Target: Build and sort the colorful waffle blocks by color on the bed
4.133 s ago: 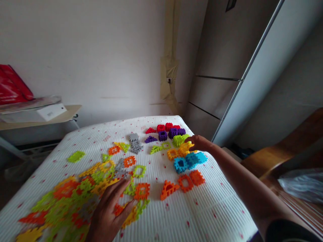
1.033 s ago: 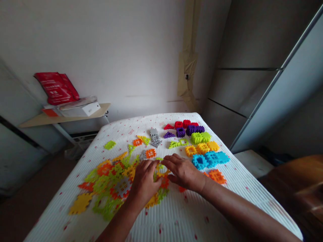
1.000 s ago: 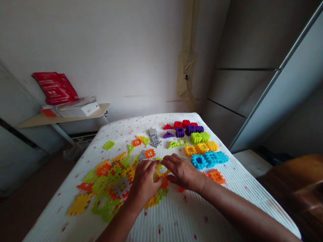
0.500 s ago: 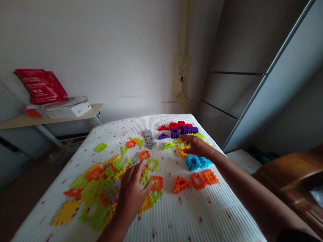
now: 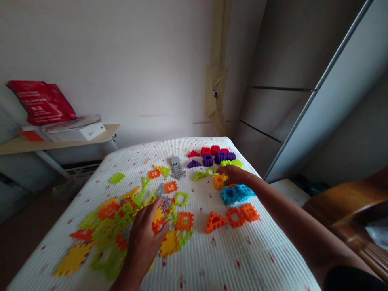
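Observation:
My right hand [image 5: 232,174] reaches over a small group of yellow interlocking blocks [image 5: 218,182]. Its thumb and fingers are around the upper yellow piece, whose far side they partly hide. Light-green blocks [image 5: 202,174] lie just left of these fingers, and a blue block stack [image 5: 228,195] is just nearer me. My left hand [image 5: 144,232] hovers palm down with fingers apart, holding nothing. Below it spreads a mixed heap of green, orange, yellow and grey blocks [image 5: 104,230]. A yellow square block [image 5: 169,243] and an orange window block [image 5: 184,221] lie right of that hand.
Red blocks [image 5: 205,151], purple blocks [image 5: 207,160] and grey blocks [image 5: 176,166] stand farther back on the white ribbed bed cover [image 5: 212,262]. Orange blocks [image 5: 235,217] line up at right. A shelf with a red bag [image 5: 42,103] is left, a wardrobe [image 5: 281,101] right.
The yellow square frame under my right hand has come down onto the other yellow blocks. My left hand has shifted slightly left and nearer me. The whole view has moved a little.

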A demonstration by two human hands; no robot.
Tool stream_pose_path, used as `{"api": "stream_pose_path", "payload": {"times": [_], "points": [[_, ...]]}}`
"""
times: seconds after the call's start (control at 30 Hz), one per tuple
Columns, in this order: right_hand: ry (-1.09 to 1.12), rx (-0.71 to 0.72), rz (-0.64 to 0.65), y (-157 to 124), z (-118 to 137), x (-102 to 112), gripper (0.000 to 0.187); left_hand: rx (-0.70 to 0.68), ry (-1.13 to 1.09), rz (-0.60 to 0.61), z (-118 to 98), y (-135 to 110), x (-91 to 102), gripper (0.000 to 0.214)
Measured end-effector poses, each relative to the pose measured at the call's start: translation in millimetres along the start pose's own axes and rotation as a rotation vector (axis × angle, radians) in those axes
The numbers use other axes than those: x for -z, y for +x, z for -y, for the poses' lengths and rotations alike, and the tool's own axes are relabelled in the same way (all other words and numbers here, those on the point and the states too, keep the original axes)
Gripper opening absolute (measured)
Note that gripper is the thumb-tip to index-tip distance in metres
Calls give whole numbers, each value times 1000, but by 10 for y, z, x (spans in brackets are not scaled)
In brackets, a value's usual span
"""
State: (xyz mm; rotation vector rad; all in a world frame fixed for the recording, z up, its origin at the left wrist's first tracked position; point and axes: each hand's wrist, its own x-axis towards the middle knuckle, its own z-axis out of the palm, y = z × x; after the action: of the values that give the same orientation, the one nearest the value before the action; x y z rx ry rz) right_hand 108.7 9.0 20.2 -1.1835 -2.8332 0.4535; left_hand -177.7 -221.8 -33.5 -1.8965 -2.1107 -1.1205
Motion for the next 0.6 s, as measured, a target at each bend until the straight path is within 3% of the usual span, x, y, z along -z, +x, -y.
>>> {"api": "stream_pose_path", "payload": {"times": [0.6], "points": [[5,46,-11,1,-22,-55,63,21,-9,1,13,9,-11,47]]}}
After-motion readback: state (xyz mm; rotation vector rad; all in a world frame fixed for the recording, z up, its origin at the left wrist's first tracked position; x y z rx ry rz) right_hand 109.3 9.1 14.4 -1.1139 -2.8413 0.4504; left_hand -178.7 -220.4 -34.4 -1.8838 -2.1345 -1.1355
